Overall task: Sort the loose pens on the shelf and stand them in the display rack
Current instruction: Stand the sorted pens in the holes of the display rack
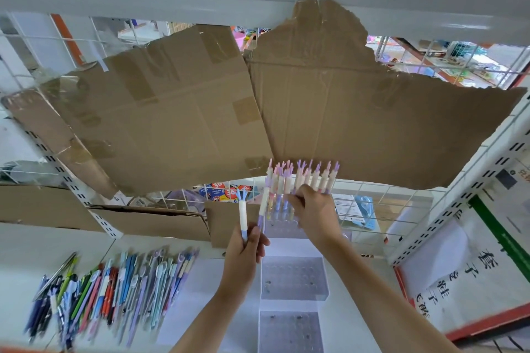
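Loose pens (114, 289) lie in a blurred heap on the shelf (28, 252) at far left, well apart from the rack, mixed colours, not yet sorted. Left hand (243, 249) pinches one blue-tipped pen (243, 215) near its lower end, held upright, just left of the rack. Clear display rack (292, 278) steps up toward the back; lower tiers show bare holes, top tier carries a row of matching purple-tipped pens (301, 180). Right hand (312, 209) is curled round the lower part of that row, seemingly steadying or squaring it; exact finger contact is hard to read. My read: step in hand is seating the held pen beside its lookalikes. Keep the pen vertical, line its lower tip over a free hole next to the row, lower straight, let go only once seated. Right hand should brace the row so neighbours don't tip.
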